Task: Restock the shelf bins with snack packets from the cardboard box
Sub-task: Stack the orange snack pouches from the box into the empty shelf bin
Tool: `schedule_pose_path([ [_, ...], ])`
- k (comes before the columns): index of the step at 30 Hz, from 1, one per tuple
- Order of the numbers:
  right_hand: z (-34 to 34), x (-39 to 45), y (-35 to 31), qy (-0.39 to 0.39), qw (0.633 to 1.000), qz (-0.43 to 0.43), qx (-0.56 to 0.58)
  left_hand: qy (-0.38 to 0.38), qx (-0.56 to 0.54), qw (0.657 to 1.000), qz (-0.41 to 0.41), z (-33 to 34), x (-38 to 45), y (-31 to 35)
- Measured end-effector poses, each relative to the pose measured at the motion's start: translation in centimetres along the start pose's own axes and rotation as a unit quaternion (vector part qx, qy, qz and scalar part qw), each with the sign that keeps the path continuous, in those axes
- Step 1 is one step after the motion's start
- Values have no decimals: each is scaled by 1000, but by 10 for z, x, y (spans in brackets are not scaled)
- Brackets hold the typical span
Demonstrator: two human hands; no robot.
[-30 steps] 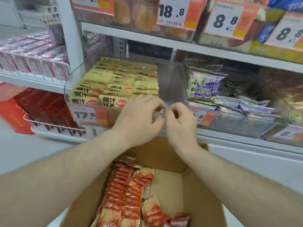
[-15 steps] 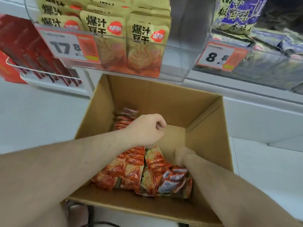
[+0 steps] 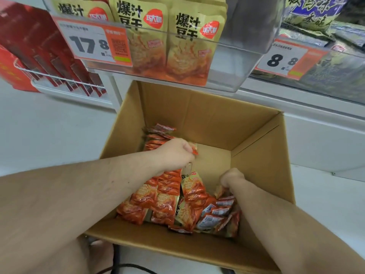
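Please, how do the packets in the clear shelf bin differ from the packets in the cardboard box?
The bin packets stand upright in a row, faces forward behind the clear shelf bin; the box packets lie tilted and heaped in the cardboard box. The bin packets show a large yellow top with black characters; the box packets show mostly orange-red, some turned to white back labels. Both share the same orange food picture.

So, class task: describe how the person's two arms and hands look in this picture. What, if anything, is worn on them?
Both arms are bare from the frame edge down to the hands: no sleeves, gloves, watch, bracelet or rings show. The left hand and the right hand are uncovered too. The left forearm carries a few small marks. The fingers mostly curl out of view, so nails cannot be judged.
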State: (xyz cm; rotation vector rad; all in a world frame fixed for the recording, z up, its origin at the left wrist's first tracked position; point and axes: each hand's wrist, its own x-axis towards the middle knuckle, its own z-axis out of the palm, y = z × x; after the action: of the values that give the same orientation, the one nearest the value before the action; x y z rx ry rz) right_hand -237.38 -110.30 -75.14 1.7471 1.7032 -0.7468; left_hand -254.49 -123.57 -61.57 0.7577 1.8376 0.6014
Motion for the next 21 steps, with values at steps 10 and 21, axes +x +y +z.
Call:
schedule_pose_path([
  [10, -41, -87, -60, -421, 784, -182, 418, 17, -345, 921, -182, -13, 2, -11],
  [21, 60, 4, -52, 8, 998, -55, -18, 80, -277, 948, -131, -34, 14, -35],
])
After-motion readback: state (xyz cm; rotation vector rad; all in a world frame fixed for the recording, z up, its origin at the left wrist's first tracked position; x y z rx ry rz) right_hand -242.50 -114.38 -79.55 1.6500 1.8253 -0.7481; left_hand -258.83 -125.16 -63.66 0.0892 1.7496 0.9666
